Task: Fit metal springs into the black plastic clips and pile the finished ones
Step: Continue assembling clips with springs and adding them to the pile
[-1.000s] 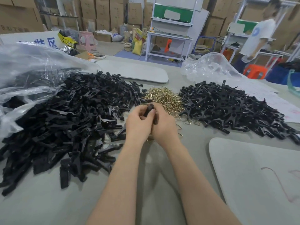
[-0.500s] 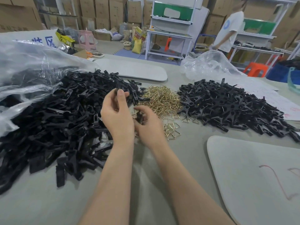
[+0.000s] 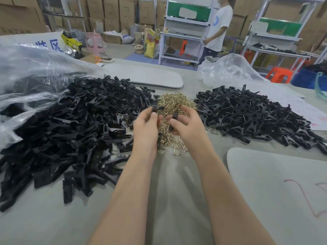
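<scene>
Over the spring heap (image 3: 174, 101): the left hand (image 3: 146, 129) and the right hand (image 3: 188, 127) are held close together but apart.
Left fingers (image 3: 153, 116): pinched on a black clip piece (image 3: 155, 108) that sticks out above the fingertips. It is blurred, so its long axis cannot be told.
Right fingers (image 3: 175, 124): curled round a second clip piece (image 3: 174, 117), which stands roughly on end and leans slightly toward the left hand.
Relation of the two pieces: they face each other across a narrow gap, directly above the spring heap, and are not joined.
Spring in hand: cannot tell, as any wire is lost against the brass heap below.
Judged step: the halves are being brought together. The closing direction is sideways, each hand toward the other.
Nearest springs: straight below both hands, with loose ones trailing toward the person.
Left of the spring heap: the unfitted clip pile (image 3: 79, 124) touches the heap's edge and runs back under a clear plastic bag (image 3: 35, 68).
Right of the spring heap: the finished pile (image 3: 251, 117) lies just beside it, with wire glinting in it. The right hand is the nearer for dropping off.
Beneath all: a grey worktop (image 3: 177, 200).
</scene>
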Tool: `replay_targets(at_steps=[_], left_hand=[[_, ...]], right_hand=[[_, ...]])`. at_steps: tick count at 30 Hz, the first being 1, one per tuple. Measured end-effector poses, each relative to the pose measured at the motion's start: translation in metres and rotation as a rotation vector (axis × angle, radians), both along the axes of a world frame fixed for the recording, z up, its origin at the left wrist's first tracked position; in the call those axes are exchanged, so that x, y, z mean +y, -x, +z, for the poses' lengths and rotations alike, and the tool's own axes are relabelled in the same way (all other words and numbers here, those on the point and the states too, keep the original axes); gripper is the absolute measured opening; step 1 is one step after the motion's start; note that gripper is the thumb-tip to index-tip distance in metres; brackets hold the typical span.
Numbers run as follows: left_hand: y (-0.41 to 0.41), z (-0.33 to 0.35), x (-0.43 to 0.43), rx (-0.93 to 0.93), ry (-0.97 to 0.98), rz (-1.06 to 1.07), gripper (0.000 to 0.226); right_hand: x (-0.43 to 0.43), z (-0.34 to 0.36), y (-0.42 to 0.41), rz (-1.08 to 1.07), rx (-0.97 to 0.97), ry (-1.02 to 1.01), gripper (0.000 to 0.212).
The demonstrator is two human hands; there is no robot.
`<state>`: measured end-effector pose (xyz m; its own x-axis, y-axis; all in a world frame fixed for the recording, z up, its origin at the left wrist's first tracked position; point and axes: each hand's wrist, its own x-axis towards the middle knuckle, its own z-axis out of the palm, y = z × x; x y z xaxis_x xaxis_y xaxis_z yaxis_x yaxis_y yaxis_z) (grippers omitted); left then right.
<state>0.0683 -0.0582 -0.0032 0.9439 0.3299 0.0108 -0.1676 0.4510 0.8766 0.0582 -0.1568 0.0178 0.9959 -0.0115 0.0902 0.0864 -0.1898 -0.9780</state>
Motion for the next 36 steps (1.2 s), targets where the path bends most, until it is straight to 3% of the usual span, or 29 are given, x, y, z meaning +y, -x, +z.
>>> replay_targets(at_steps=[3,7,15,22,29,36], left_hand=[[0.002,-0.003,-0.008,0.03,-0.001,-0.135,0.019],[0.002,-0.007,-0.008,0.075,-0.115,-0.117,0.018],[0.004,-0.011,-0.012,0.061,-0.22,-0.08,0.01],[0.001,-0.013,-0.007,0.096,-0.197,-0.123,0.015],[0.001,-0.012,-0.009,0.001,-0.437,-0.033,0.014],[0.001,-0.012,-0.007,-0.025,-0.472,-0.058,0.015]], right_hand=[[-0.005,-0.005,0.004,-0.044,0.032,-0.212,0.037],[0.0,-0.009,0.006,-0.019,0.031,-0.325,0.036],[0.003,-0.015,0.01,-0.137,-0.132,-0.044,0.031],[-0.005,-0.011,0.008,-0.048,-0.097,0.085,0.032],[-0.009,-0.014,0.007,-0.075,-0.066,0.148,0.033],[-0.008,-0.011,0.009,-0.055,-0.155,0.288,0.028]])
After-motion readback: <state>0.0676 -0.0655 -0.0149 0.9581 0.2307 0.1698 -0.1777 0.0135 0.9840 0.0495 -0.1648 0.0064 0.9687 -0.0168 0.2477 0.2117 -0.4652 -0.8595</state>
